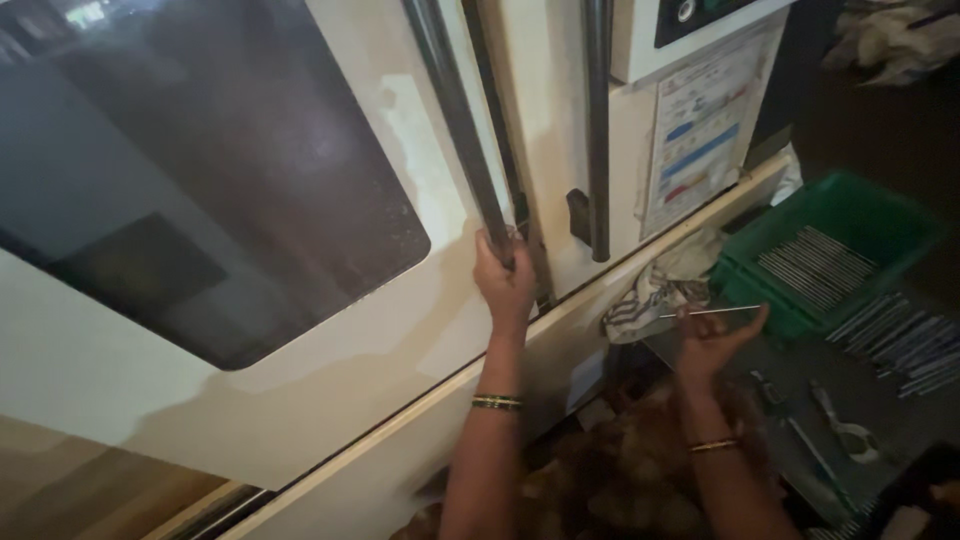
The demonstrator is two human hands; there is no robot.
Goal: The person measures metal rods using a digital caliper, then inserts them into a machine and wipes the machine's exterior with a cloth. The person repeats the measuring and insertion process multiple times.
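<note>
right hand (pixel 712 340): I pinch a thin metal rod (pixel 722 311) near the green crate (pixel 850 215).
left hand (pixel 503 280): clamped round door handle (pixel 460 125), for leverage.

A large cream machine cabinet (pixel 330 350) with a dark window (pixel 200 170) fills the view. Beside it, a green crate (pixel 880 215) sits on a dim grey workbench (pixel 880 400).

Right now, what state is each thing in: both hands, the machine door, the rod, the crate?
Left hand: gripping the door's bar handle.
Right hand: pinching a thin metal rod, held level.
Machine door: appears closed.
Green crate: open-topped, rods inside.
Rag: crumpled at the ledge.
</note>
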